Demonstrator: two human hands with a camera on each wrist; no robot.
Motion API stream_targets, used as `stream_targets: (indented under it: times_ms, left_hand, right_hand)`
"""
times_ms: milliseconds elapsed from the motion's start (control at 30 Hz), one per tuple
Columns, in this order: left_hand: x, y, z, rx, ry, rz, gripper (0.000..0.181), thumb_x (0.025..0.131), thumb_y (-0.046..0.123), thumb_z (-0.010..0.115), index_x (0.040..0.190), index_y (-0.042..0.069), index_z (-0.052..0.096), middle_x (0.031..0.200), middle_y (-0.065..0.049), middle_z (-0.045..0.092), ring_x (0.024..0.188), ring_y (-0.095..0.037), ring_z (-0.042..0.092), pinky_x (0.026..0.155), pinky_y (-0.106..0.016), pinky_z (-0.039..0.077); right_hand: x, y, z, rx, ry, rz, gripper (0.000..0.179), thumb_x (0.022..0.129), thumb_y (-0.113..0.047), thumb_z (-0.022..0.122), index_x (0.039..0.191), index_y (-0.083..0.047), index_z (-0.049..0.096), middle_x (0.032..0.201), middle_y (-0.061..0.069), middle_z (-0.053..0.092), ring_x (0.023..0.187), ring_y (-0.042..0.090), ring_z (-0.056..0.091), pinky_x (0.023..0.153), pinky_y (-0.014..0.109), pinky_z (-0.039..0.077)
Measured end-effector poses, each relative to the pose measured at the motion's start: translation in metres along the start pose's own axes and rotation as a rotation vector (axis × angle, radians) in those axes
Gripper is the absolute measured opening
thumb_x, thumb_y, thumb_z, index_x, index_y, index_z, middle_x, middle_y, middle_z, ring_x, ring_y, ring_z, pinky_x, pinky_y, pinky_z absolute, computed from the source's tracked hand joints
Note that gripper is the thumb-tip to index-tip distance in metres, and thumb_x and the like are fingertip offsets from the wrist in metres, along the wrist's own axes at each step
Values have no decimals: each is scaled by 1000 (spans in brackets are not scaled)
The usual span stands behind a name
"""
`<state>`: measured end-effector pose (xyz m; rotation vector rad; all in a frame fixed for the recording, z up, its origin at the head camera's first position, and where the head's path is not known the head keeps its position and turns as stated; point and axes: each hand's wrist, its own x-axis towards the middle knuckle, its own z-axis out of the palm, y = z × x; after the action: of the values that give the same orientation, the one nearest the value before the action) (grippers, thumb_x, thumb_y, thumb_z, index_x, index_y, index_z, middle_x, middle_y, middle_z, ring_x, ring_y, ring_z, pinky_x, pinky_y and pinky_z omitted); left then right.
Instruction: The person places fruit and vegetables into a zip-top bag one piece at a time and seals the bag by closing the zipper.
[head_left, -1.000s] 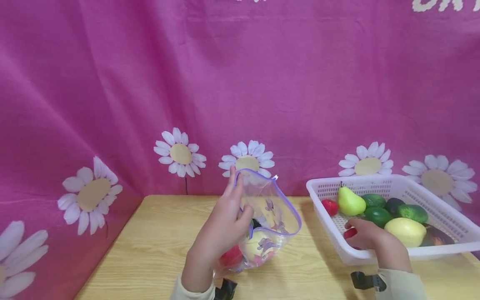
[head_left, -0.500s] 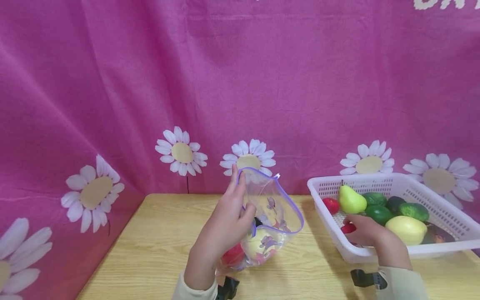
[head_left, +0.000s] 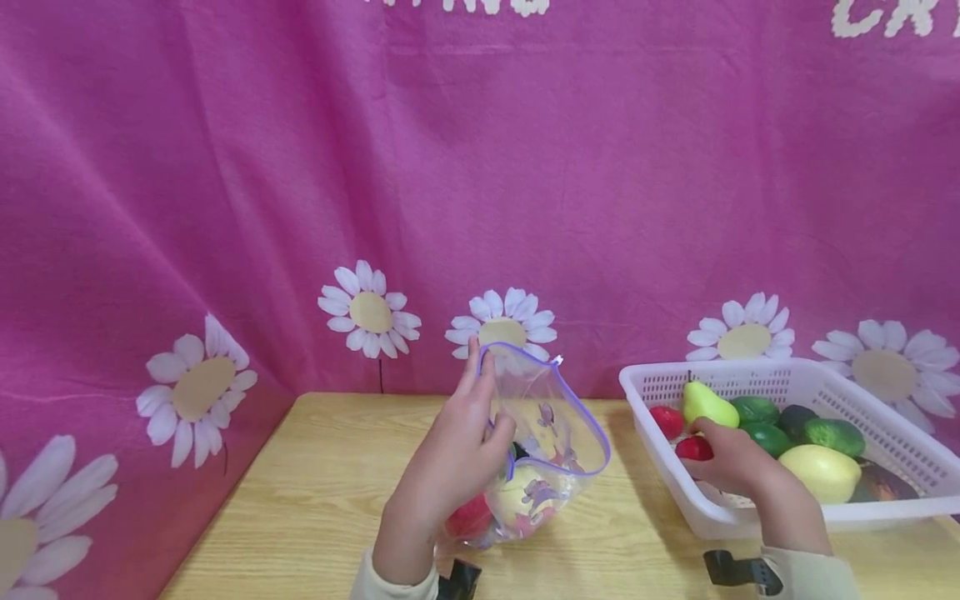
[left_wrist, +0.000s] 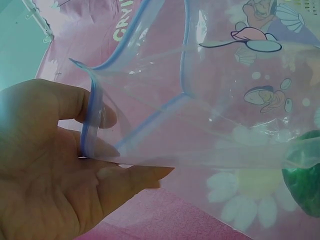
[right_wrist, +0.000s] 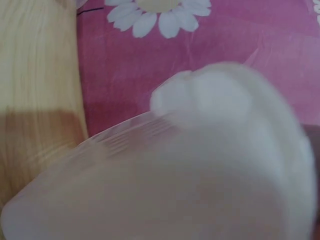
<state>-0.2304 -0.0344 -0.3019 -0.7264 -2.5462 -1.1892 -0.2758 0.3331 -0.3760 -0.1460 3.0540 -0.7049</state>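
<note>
While the left hand point(head_left: 461, 437) holds the left side of the rim of a clear bag point(head_left: 547, 414) between its fingers, the right hand point(head_left: 731, 462) pinches a red fruit point(head_left: 692, 449) in the near left part of a white basket point(head_left: 705, 518). One bag, its mouth wide, stands left of the one basket on the table point(head_left: 337, 458), well apart from it. At least three things show in the bag: a red one point(head_left: 470, 518) at left, a yellow one point(head_left: 517, 493) to its right and a green one point(left_wrist: 302, 190).

Besides the held fruit, eight things show in the basket: a second red fruit point(head_left: 666, 422) at the far left, one pear point(head_left: 708, 406) just beside it, two smooth green fruits, one point(head_left: 755, 409) farther than the other point(head_left: 763, 438), one black fruit point(head_left: 797, 422) to their right, one cucumber point(head_left: 834, 436), one yellow fruit point(head_left: 821, 473) nearer and, at the near right, one brown fruit point(head_left: 881, 483). Six daisies show on the pink cloth point(head_left: 600, 167) behind.
</note>
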Motion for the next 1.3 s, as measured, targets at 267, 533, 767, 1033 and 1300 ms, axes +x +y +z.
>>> stream_targets:
  times_ms: [267, 533, 767, 1033, 1300]
  left_hand:
    - [0, 0, -2, 7, 0, -7, 70, 99, 16, 51, 160, 1, 21, 170, 1, -4, 43, -3, 31, 42, -22, 40]
    - [1, 0, -3, 12, 8, 8, 69, 98, 14, 51, 159, -2, 23, 170, -5, -2, 44, -2, 29, 43, -21, 38]
    - [0, -1, -3, 0, 0, 6, 69, 99, 15, 50, 159, -2, 22, 170, -8, -3, 45, -3, 27, 45, -21, 39]
    - [-1, -1, -5, -1, -2, -9, 68, 99, 14, 51, 159, 0, 23, 170, -7, -3, 46, -3, 26, 47, -20, 39]
    - [-2, -1, -5, -1, -8, -15, 69, 100, 15, 51, 160, 1, 21, 170, -6, -3, 46, -3, 25, 47, -19, 39]
  right_hand:
    - [-9, -14, -11, -8, 223, -143, 55, 84, -22, 80, 121, 11, 55, 92, 15, 67, 81, 26, 63, 70, 42, 55]
    - [-19, -42, -21, 15, 399, -234, 57, 83, -16, 81, 126, 6, 52, 102, 25, 64, 86, 36, 63, 69, 47, 57]
    - [-24, -72, -19, 62, 540, -363, 54, 79, -15, 85, 123, 2, 58, 106, 20, 67, 90, 33, 63, 70, 37, 56]
    - [-30, -106, -13, 285, 523, -434, 56, 81, -8, 84, 129, 1, 58, 115, 20, 67, 96, 34, 70, 73, 10, 52]
    - [-36, -123, -10, 572, 382, -383, 55, 91, -11, 76, 139, -6, 52, 127, 19, 62, 99, 20, 73, 75, 22, 59]
